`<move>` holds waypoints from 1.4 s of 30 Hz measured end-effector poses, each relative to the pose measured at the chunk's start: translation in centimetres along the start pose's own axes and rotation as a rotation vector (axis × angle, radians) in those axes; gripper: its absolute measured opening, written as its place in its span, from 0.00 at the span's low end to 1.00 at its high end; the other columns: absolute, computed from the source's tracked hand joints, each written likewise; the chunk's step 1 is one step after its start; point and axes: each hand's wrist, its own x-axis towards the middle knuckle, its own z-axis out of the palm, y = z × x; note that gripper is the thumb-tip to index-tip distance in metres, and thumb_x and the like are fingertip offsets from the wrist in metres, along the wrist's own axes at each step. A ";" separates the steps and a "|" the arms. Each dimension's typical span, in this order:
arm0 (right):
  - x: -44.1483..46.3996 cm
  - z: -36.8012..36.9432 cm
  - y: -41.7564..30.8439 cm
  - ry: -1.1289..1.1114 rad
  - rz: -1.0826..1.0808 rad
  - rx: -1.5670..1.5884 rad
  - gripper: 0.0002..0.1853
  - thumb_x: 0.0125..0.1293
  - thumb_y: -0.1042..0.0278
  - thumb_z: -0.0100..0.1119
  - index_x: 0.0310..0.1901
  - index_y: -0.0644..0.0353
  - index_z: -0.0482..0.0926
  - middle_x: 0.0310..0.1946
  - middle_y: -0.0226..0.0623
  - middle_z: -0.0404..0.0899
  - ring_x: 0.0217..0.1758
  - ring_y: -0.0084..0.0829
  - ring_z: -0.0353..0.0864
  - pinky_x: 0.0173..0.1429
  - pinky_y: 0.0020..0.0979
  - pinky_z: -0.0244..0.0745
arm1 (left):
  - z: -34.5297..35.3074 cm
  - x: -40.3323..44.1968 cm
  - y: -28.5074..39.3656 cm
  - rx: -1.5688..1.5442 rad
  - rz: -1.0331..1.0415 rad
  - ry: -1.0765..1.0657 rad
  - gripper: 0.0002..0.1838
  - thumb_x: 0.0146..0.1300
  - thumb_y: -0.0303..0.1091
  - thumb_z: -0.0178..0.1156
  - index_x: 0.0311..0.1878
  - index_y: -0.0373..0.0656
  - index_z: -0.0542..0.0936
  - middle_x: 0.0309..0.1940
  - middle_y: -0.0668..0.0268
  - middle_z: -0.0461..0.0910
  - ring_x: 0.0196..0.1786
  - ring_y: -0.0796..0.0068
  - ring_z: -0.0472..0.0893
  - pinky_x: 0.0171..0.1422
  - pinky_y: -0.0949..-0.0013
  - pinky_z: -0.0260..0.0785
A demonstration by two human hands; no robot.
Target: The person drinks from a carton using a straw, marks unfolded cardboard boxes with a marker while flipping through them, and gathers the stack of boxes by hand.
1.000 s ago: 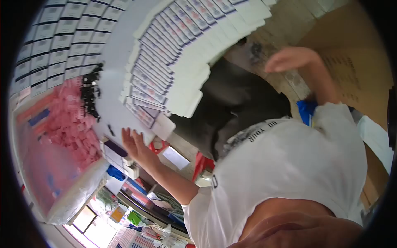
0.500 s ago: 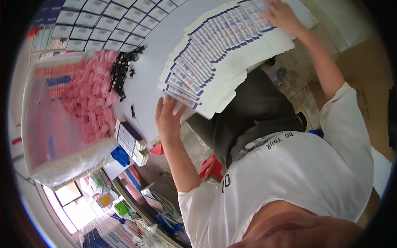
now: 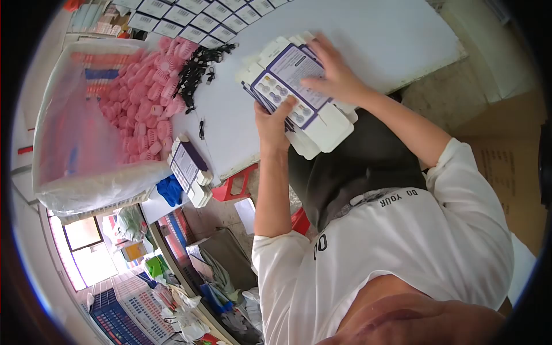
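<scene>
A gathered stack of flat unfolded cartons (image 3: 296, 72), white with dark purple borders, printed text and small product pictures, is tilted over the near table edge above my lap. My left hand (image 3: 273, 123) grips its left side, thumb on the printed face and the other fingers underneath, mostly hidden. On the far right part of the stack lies my right hand (image 3: 339, 75), with thumb and fingers spread and slightly blurred. White flaps stick out at both ends of the stack.
Left of me, a plastic-lined bin (image 3: 49, 184) holds many pink fan-like items (image 3: 144, 109). Black cables (image 3: 198, 75) lie beside it on the white table (image 3: 379, 34). Rows of boxes (image 3: 207, 26) stand at the back. More cartons (image 3: 187, 167) lie near a red stool (image 3: 233, 187).
The long fan of cartons spread across the table is now gathered into one stack. My right hand has come in toward my left, which now grips the stack. The view has shifted.
</scene>
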 end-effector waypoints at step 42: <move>0.7 -2.6 -2.9 -0.350 0.240 0.887 0.44 0.56 0.58 0.76 0.69 0.63 0.62 0.60 0.40 0.75 0.63 0.31 0.74 0.68 0.34 0.68 | 0.4 -5.7 2.9 0.268 0.366 -0.256 0.33 0.57 0.36 0.72 0.64 0.37 0.72 0.58 0.61 0.76 0.60 0.68 0.76 0.63 0.66 0.68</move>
